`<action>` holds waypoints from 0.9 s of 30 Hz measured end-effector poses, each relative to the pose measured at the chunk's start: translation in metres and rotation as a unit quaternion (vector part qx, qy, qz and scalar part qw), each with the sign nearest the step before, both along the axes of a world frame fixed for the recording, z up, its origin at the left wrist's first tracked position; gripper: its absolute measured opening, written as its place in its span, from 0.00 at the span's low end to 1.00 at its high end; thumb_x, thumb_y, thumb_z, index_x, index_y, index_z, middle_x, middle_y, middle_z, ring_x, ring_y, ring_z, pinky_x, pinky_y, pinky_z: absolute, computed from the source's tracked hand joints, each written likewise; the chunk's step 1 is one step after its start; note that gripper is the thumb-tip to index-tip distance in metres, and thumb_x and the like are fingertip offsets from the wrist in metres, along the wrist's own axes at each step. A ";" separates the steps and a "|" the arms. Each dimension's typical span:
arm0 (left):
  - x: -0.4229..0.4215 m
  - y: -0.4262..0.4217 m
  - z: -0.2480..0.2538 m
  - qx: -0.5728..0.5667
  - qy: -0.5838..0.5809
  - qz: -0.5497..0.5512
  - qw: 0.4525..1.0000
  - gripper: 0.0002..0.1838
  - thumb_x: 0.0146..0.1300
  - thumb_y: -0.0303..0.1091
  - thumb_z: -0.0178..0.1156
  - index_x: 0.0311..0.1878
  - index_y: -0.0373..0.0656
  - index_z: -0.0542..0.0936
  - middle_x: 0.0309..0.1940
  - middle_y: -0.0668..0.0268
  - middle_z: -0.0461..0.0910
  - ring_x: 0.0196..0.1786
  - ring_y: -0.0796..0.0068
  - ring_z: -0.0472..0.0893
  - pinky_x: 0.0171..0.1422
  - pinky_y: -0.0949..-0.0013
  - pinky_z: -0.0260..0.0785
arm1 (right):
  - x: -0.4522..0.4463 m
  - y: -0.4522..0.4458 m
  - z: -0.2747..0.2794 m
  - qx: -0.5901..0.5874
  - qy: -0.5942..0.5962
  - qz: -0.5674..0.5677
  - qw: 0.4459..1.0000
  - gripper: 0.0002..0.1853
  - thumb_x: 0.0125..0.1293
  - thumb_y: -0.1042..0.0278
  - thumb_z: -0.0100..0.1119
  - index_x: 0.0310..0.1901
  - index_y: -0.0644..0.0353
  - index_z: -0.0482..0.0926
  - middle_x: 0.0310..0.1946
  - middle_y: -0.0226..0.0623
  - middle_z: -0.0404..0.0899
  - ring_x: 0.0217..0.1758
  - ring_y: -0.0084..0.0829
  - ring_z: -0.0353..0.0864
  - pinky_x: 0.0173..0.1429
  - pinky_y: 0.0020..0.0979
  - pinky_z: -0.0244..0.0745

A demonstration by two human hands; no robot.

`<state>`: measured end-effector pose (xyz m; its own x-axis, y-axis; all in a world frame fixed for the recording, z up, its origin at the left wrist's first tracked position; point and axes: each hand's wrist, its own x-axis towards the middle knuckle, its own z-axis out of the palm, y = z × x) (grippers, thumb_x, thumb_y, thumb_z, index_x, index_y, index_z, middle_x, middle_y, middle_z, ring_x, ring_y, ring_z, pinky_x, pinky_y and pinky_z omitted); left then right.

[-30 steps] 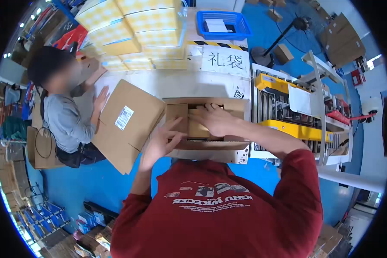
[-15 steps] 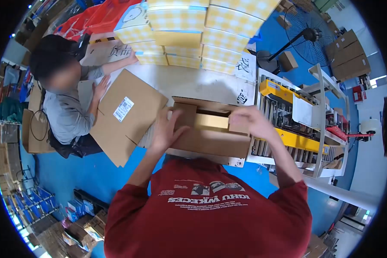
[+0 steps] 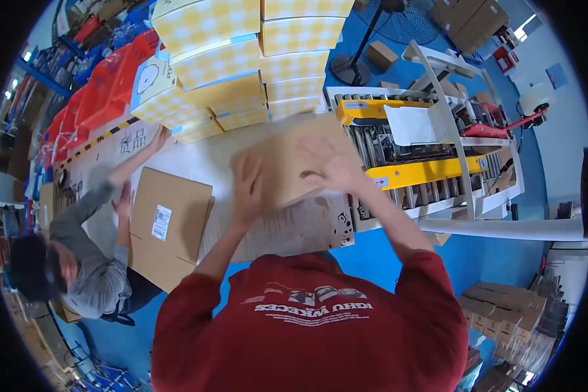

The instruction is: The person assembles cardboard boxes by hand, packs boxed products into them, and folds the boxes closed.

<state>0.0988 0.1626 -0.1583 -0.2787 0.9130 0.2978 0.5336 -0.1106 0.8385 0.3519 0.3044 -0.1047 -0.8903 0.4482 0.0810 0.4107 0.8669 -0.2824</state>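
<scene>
A brown cardboard box, smeared by motion, is tilted over the white table, its plain outer faces toward me. My left hand grips its near left side, fingers bent against the cardboard. On its right part lies my right hand, fingers spread over the face and thumb beside a small dark hole. The two hands hold the box between them. What is inside it is hidden. To the left, a flat folded carton with a white label lies close to a co-worker's hand.
Yellow-checked boxes are stacked at the far side of the table. A roller conveyor with yellow rails adjoins it on the right. Red bins stand far left. A co-worker leans in at the left; a fan stands behind.
The box was open, with something yellow inside; now its opening is out of sight. It has been turned and moved away from me, both hands with it. The whole view has shifted.
</scene>
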 end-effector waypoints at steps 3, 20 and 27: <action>0.036 0.122 -0.017 0.129 0.057 -0.116 0.983 0.20 0.71 0.27 0.57 0.65 0.38 0.82 0.75 0.45 0.68 0.79 0.44 0.65 0.84 0.53 0.54 | 0.057 0.018 0.013 0.082 0.009 -0.132 0.988 0.44 0.74 0.40 0.56 0.79 0.66 0.60 0.82 0.54 0.55 0.87 0.49 0.50 0.88 0.48 0.43; -0.193 -0.456 -0.240 -0.152 -0.170 0.672 0.704 0.49 0.67 0.66 0.63 0.75 0.32 0.67 0.70 0.42 0.74 0.71 0.42 0.74 0.74 0.50 0.67 | -0.365 -0.122 -0.229 -0.239 0.140 -0.085 0.957 0.36 0.64 0.55 0.70 0.67 0.71 0.73 0.62 0.64 0.76 0.64 0.59 0.77 0.72 0.54 0.68; -0.170 -0.457 -0.128 -0.291 -0.092 0.597 0.742 0.51 0.63 0.60 0.70 0.78 0.33 0.63 0.73 0.42 0.71 0.77 0.46 0.69 0.81 0.54 0.60 | -0.316 -0.181 -0.115 -0.375 0.276 -0.178 0.867 0.22 0.66 0.56 0.67 0.50 0.69 0.82 0.48 0.52 0.79 0.55 0.50 0.79 0.64 0.46 0.72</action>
<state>-0.0713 -0.2944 -0.2867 -0.9796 -0.0580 -0.1925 -0.1687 0.7581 0.6300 0.0362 0.1234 -0.2197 -0.6033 0.7973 0.0172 0.2383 0.2008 -0.9502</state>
